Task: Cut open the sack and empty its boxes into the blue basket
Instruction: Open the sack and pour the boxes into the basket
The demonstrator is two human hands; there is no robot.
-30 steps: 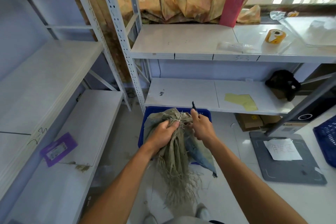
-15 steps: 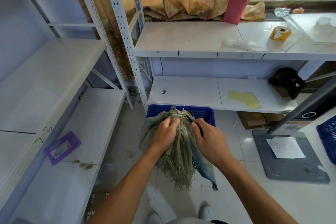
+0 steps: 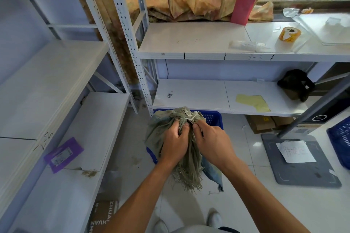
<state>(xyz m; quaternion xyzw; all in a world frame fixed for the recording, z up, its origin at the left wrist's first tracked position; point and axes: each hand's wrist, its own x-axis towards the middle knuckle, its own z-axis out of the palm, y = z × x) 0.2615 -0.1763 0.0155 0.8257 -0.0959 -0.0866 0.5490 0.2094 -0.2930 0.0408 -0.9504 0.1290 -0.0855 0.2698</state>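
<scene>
Both forearms are bare. Below the sack [image 3: 170,121], two whitish shoes [image 3: 215,219] show their rounded toes. Lower still below the sack is a pale grey garment [image 3: 193,230] with a dark strip at one end.

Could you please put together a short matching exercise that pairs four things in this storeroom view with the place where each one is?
Things:
1. sack
2. yellow tape roll
3. purple card
4. yellow paper

Places:
A. on the lower left shelf
B. on the upper front shelf
C. gripped by the left hand and right hand over the blue basket
D. on the lower front shelf

Pairs: 1-C, 2-B, 3-A, 4-D
</scene>
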